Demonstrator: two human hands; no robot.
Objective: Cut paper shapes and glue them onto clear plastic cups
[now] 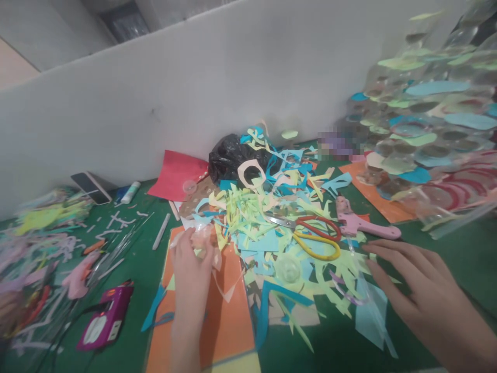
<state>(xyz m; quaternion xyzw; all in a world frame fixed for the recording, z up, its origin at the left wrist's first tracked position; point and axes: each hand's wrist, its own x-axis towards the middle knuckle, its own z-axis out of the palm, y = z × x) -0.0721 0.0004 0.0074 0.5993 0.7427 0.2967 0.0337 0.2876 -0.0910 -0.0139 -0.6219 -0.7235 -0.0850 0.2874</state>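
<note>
1. Small clear plastic piece [202, 235], crumpled-looking, sits at fingertips of left hand [191, 269], above top edge of orange paper sheet [229, 316]. Blurred; long axis & facing can't be told.
2. L hand: fingers curled in around the clear piece, pinching it; forearm runs up from bottom edge of view over the orange sheet.
3. Right hand [419, 290]: open, fingers spread & pointing left toward the scrap heap, palm down, holding nothing. Fingertips just beside light-blue paper offcut [370, 311]; contact w/ table uncertain.
4. Heap of cut paper scraps [264, 228], yellow-green, blue, cream, between both hands, spreading back toward wall.
5. On heap: scissors w/ red & yellow handle loops [316, 238], blades pointing left, long axis roughly left-right.
6. Pink glue gun [361, 223] just right of scissors, its long part stretching right, near R fingertips.
7. Behind heap: black plastic bag [229, 155], red paper sheet [174, 173] against white wall [194, 93].
8. Far left: magenta box-shaped device [106, 321] w/ white label, text not readable; glue stick [130, 191]; dark phone [91, 187].
9. All on green table surface [458, 248]. No legible writing anywhere.
</note>
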